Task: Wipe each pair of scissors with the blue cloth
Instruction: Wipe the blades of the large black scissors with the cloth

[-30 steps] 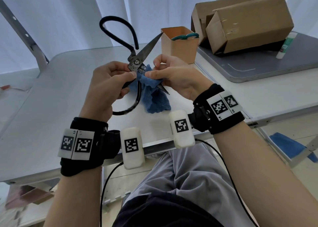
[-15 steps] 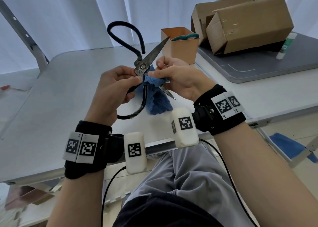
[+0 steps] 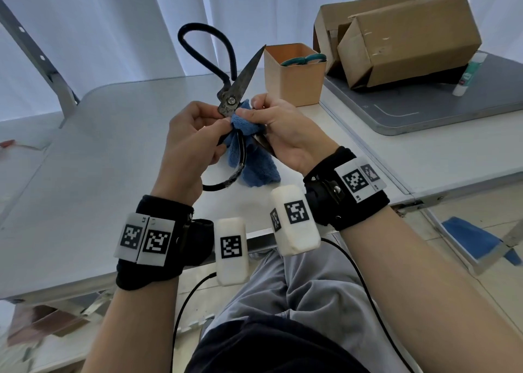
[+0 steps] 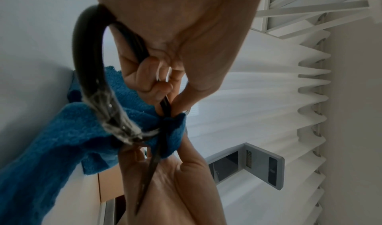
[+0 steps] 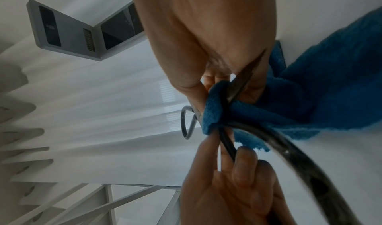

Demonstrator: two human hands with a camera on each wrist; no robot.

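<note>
Large black scissors [image 3: 237, 89] are held above the white table [image 3: 85, 146], blades spread apart, one loop handle raised high. My left hand [image 3: 195, 135] grips the lower handle [image 4: 165, 107] just below the pivot. My right hand [image 3: 278, 126] pinches the blue cloth [image 3: 249, 157] around the lower blade [image 5: 239, 88] near the pivot. The cloth [image 4: 62, 138] hangs down beneath both hands. A second pair with teal handles [image 3: 304, 59] stands in an orange cup [image 3: 294, 81] behind the hands.
Two cardboard boxes [image 3: 407, 41] sit on a grey board [image 3: 452, 103] at the back right, with a glue stick [image 3: 468, 74] beside them. A grey metal frame [image 3: 36, 58] rises at the left. Another blue cloth [image 3: 475, 239] lies on the floor to the right.
Both hands and the scissors have shifted slightly right and up. The right hand's cloth has slid along the lower blade toward the pivot.
</note>
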